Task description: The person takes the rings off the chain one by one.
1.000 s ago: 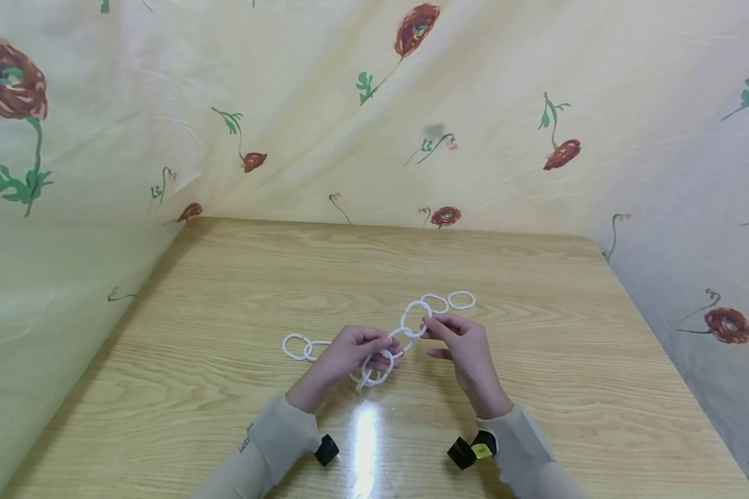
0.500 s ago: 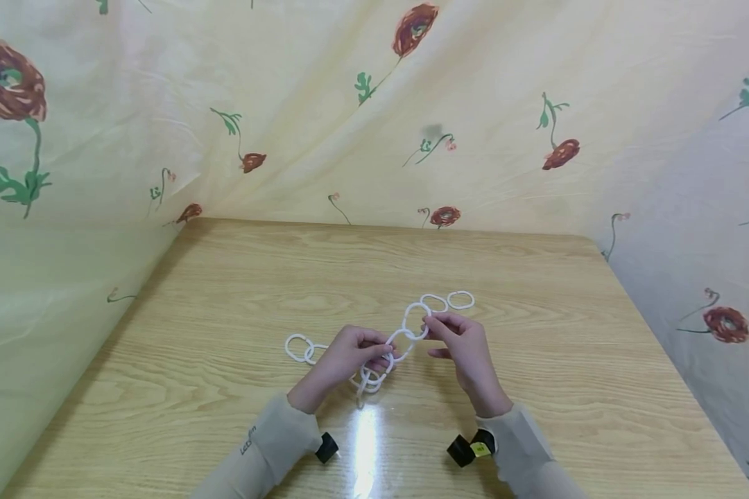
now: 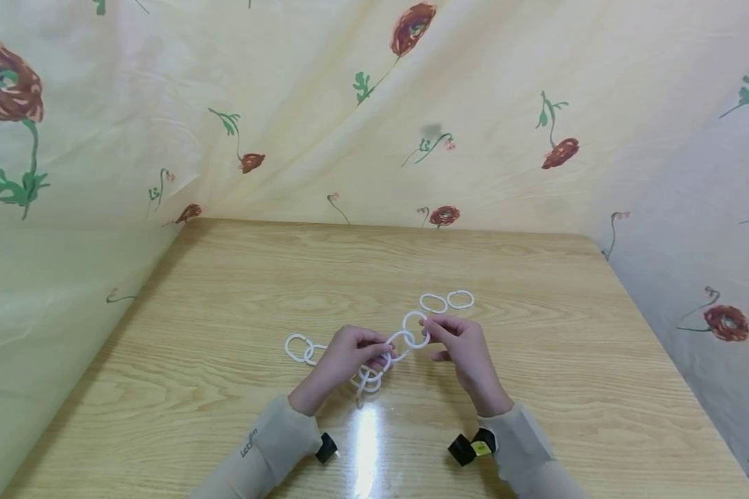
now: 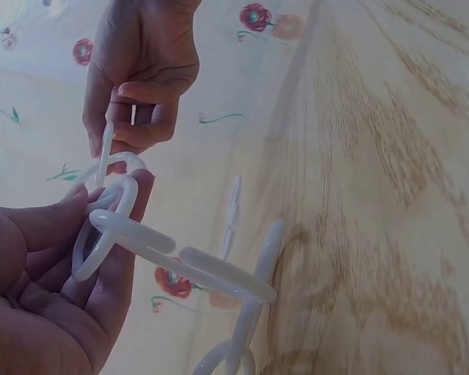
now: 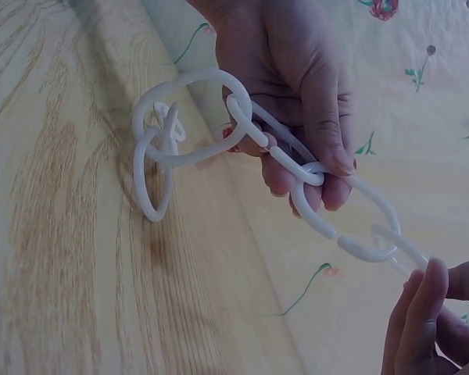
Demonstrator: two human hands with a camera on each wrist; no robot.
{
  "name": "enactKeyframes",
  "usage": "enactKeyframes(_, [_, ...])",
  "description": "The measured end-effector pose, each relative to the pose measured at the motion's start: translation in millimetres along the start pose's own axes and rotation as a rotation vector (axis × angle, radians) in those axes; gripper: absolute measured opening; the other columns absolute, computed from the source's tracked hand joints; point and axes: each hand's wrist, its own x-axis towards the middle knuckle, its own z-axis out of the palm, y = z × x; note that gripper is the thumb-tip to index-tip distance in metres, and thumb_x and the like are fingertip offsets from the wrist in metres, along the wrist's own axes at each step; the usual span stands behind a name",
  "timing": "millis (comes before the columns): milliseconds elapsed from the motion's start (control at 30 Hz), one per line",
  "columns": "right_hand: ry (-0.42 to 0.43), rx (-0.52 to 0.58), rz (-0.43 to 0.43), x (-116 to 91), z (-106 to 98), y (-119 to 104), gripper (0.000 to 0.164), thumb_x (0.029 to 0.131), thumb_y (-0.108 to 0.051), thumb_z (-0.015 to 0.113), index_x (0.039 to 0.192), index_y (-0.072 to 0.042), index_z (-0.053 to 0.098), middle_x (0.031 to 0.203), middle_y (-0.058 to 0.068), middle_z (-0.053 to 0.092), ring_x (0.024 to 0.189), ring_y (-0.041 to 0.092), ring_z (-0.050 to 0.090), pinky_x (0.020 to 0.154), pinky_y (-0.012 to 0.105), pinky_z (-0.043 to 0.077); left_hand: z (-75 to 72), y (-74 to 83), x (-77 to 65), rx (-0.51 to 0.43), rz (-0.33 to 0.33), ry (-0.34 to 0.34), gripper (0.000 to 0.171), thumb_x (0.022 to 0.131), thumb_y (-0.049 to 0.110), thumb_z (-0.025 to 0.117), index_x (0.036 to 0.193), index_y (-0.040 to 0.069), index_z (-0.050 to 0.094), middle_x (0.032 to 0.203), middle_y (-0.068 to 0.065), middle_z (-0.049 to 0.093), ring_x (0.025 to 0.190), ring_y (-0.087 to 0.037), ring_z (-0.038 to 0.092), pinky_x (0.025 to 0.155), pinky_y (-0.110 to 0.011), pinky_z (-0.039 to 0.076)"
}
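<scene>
A chain of white plastic links [image 5: 191, 155] runs between both hands, each link an oval ring with a small gap in its side. My left hand [image 3: 357, 348] pinches a link in the middle of the chain between thumb and fingers. From there several joined links hang down to the table, as the left wrist view shows. My right hand [image 3: 464, 350] pinches the end link [image 3: 416, 330], which is hooked through its neighbour. In the right wrist view the right fingertips [image 5: 424, 312] hide part of that end link.
Two loose white links [image 3: 433, 303] lie side by side on the wooden table [image 3: 225, 291] beyond the right hand. Part of the chain [image 3: 296, 348] lies left of the left hand. A flowered cloth [image 3: 299, 125] hangs behind and beside the table.
My right hand has tilted the end link down and toward me, so it stands apart from the loose links in the head view. The chain below the left hand sags slightly lower.
</scene>
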Motion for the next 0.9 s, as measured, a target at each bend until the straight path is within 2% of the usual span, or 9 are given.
enactKeyframes(233, [-0.033,-0.033,0.004,1,-2,3,0.031,0.094,-0.015,0.064,0.113,0.010,0.065,0.074,-0.012,0.069,0.074,0.006,0.066,0.051,0.017,0.053,-0.7,-0.1,0.7,0.045,0.021,0.027,0.019,0.092,0.004,0.062,0.101,-0.012,0.069,0.091,-0.025,0.072,0.069,-0.009,0.068,0.064,-0.021,0.061])
enactKeyframes(367, [-0.074,-0.043,0.006,1,-4,2,0.032,0.095,-0.014,0.062,0.115,0.010,0.063,0.079,-0.011,0.070,0.077,0.006,0.066,0.050,0.017,0.052,-0.8,1.4,0.4,0.044,0.020,0.037,0.019,0.092,0.004,0.062,0.101,-0.011,0.069,0.093,-0.025,0.072,0.070,-0.010,0.068,0.065,-0.021,0.061])
enactKeyframes(533, [-0.130,-0.030,0.024,1,-6,4,0.032,0.096,-0.013,0.060,0.116,0.012,0.061,0.082,-0.011,0.070,0.081,0.008,0.066,0.051,0.016,0.051,-0.9,1.1,-0.1,0.056,0.040,0.049,0.019,0.092,0.005,0.063,0.099,-0.011,0.070,0.091,-0.026,0.072,0.073,-0.017,0.070,0.067,-0.029,0.062])
enactKeyframes(700, [-0.155,-0.008,0.034,2,-7,8,0.030,0.097,-0.013,0.058,0.114,0.011,0.063,0.081,-0.011,0.069,0.081,0.007,0.065,0.051,0.014,0.051,-0.9,-0.4,0.3,0.059,0.057,0.071,0.018,0.092,0.005,0.063,0.099,-0.011,0.070,0.091,-0.026,0.072,0.076,-0.023,0.071,0.066,-0.024,0.061])
enactKeyframes(767, [-0.163,0.009,0.037,2,-7,9,0.027,0.097,-0.012,0.058,0.112,0.009,0.065,0.082,-0.010,0.070,0.080,0.007,0.065,0.051,0.014,0.050,-0.8,-0.8,0.8,0.052,0.066,0.076,0.018,0.092,0.004,0.063,0.100,-0.011,0.070,0.092,-0.026,0.072,0.078,-0.025,0.072,0.067,-0.023,0.061])
enactKeyframes(900, [-0.178,0.058,0.057,3,-7,12,0.016,0.097,-0.011,0.057,0.099,-0.005,0.072,0.083,-0.009,0.071,0.079,0.005,0.065,0.050,0.012,0.050,-0.7,-0.5,0.9,0.029,0.082,0.084,0.019,0.092,0.004,0.062,0.101,-0.012,0.069,0.094,-0.028,0.071,0.081,-0.030,0.072,0.069,-0.024,0.061])
